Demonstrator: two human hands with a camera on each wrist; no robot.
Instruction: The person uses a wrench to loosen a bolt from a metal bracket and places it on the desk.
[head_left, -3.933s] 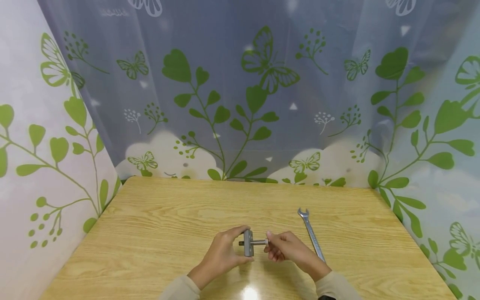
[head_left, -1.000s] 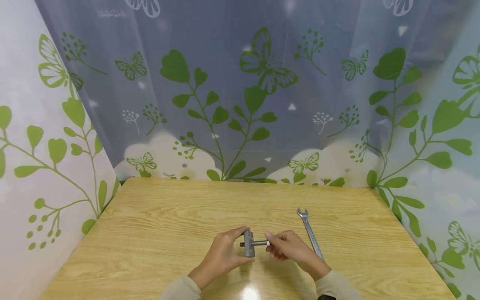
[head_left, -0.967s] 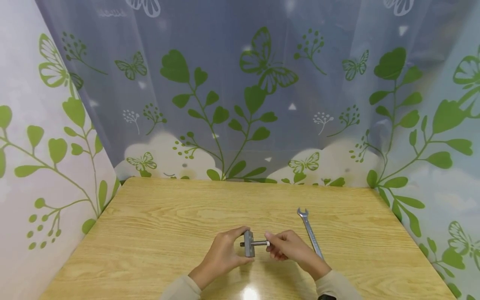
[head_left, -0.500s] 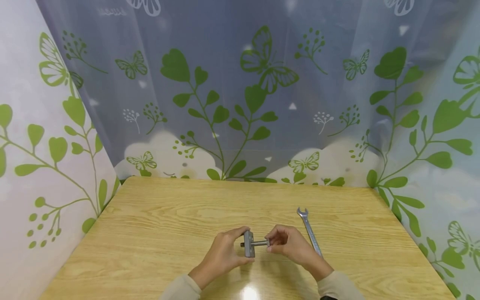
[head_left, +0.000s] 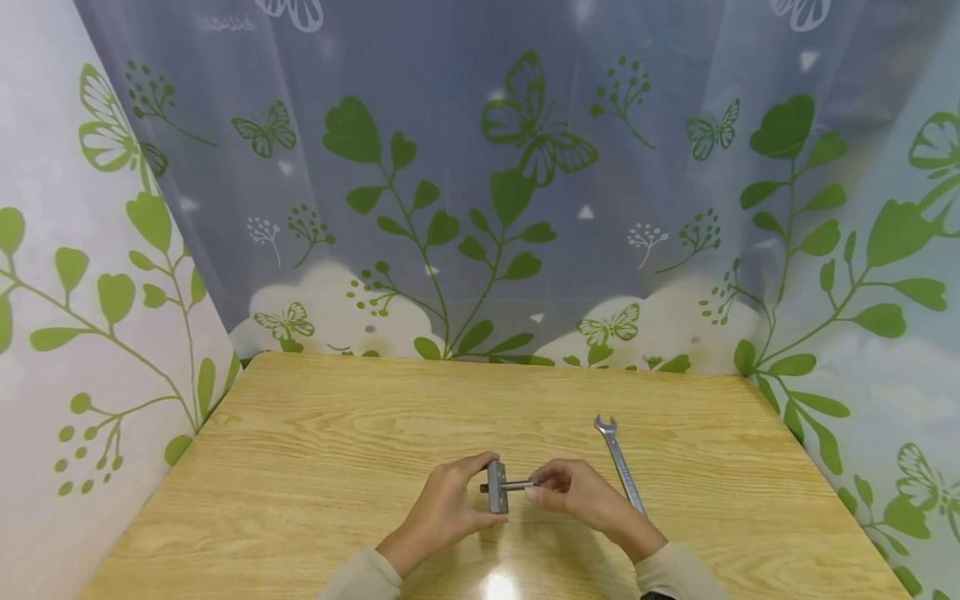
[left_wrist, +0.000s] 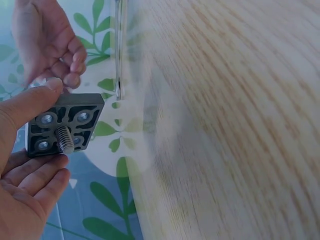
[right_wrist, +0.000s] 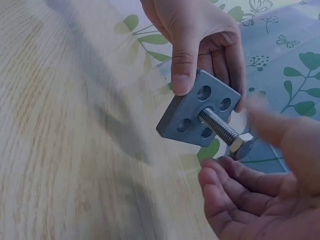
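Observation:
My left hand holds a square grey metal plate by its edges, thumb on one side and fingers on the opposite one. The plate has round holes near its corners. A hex bolt runs through the plate's middle, and its threaded end sticks out of the ribbed back face. Its head points toward my right hand. In the right wrist view the fingers of that hand lie loosely bent just below the bolt head, and the blurred thumb is beside it. The head shows uncovered between them.
An open-end wrench lies on the wood-grain table, to the right of the right hand. A printed curtain with green leaves and butterflies stands behind the table and along its sides.
My right hand has shifted its fingers about the bolt head, from curled beneath it to spread around it. The left hand and plate stay in place; the wrench has not moved.

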